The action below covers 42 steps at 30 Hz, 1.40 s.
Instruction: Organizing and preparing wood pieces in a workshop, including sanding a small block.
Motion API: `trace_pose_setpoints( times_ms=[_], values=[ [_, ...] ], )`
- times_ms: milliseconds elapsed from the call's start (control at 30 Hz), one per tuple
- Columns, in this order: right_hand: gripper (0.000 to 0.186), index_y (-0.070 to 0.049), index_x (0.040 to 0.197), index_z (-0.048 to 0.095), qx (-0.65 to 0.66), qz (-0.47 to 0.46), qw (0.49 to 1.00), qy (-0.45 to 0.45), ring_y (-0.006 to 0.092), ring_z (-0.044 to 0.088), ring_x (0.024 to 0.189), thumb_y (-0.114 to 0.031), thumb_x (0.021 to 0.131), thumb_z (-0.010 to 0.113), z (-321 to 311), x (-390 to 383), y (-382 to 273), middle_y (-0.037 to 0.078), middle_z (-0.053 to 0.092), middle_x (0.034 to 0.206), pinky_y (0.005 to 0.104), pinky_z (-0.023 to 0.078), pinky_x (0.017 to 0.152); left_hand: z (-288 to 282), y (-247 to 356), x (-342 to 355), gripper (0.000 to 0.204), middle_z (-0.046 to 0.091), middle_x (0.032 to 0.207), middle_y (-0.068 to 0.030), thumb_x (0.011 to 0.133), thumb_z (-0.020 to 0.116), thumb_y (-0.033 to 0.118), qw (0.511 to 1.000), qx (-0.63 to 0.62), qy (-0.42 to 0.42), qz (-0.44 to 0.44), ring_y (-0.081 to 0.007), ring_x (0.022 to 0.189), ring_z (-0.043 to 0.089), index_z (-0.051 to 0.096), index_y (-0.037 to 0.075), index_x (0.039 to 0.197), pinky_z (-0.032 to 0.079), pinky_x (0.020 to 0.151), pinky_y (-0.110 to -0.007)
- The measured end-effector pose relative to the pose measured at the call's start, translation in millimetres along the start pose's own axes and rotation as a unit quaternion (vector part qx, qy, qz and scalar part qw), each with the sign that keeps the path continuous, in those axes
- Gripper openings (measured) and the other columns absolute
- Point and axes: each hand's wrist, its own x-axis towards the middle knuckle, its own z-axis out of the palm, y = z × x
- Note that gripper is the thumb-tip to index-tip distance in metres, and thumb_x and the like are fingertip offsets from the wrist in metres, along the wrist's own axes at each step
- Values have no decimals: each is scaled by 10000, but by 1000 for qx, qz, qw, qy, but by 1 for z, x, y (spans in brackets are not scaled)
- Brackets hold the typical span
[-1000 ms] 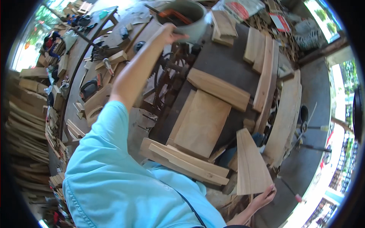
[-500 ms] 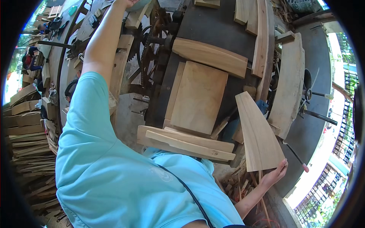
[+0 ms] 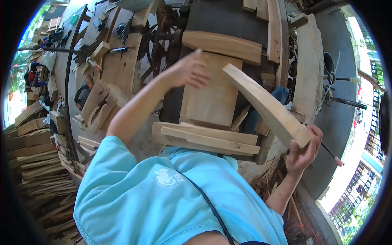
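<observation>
My right hand (image 3: 303, 153) grips the wide near end of a thick, tapered wooden board (image 3: 267, 107), thumb on one face and fingers round the far side. The board is held up at a slant, its narrow end pointing away and to the left, with an edge turned toward me. My left hand (image 3: 192, 70), slightly blurred, is empty with its fingers apart. It hovers over the left part of a flat wooden panel (image 3: 214, 104) on the dark machine table (image 3: 210, 18). Beyond that panel lies a wooden block (image 3: 222, 45) with a curved edge.
Two narrow wooden boards (image 3: 208, 136) stand across the near edge by my body. A toothed gear and chain (image 3: 157, 36) sit left of the table. Farther left are a workbench (image 3: 118, 67) with tools and stacked wood strips (image 3: 38, 171). A long plank (image 3: 306, 69) lies right.
My left hand has come back from the far left to above the panel. My right hand has raised the tapered board and turned it from its broad face onto its edge.
</observation>
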Motion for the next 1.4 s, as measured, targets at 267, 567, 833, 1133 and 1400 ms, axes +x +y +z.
trace_pose_setpoints(
  times_ms=[267, 567, 833, 1133, 1400],
  values=[
    [464, 1, 1154, 644, 86, -269, 930, -234, 346, 687, 1052, -99, 750, 848, 31, 5, -65, 128, 580, 1115, 425, 625, 860, 15, -104, -7, 559, 711, 1063, -176, 926, 707, 371, 950, -299, 76, 50, -257, 901, 741, 555, -69, 1235, 651, 828, -418],
    [548, -93, 1289, 606, 37, -221, 961, -162, 392, 563, 1268, 22, 779, 769, 85, -20, 7, 171, 547, 1293, 486, 553, 996, -7, -90, -60, 320, 674, 1154, -148, 897, 674, 174, 889, -364, 24, 276, -284, 1078, 681, 611, 12, 1165, 591, 916, -455],
    [608, -48, 1511, 417, 452, 257, 850, -85, 308, 610, 1242, -138, 972, 684, 178, 45, 70, 172, 539, 1437, 432, 495, 1058, -22, 6, 4, 317, 679, 1152, -92, 877, 725, 196, 873, -325, 59, 359, -256, 1083, 673, 632, 80, 1157, 608, 849, -476],
    [1070, -183, 1589, 277, -180, -159, 923, -301, 412, 367, 1445, -112, 664, 810, 278, 140, 114, 200, 443, 1475, 584, 305, 1199, -100, 158, 107, 512, 597, 1246, -161, 909, 741, 230, 812, -348, 117, 453, -338, 1213, 601, 493, 32, 1311, 545, 1023, -575],
    [1127, -192, 1556, 292, -163, -187, 889, -384, 396, 414, 1374, -92, 569, 828, 328, 168, 131, 193, 428, 1442, 544, 327, 1170, -157, 153, 203, 538, 564, 1289, -154, 879, 785, 210, 838, -326, 135, 416, -311, 1224, 581, 507, 56, 1313, 568, 977, -531]
  ],
)
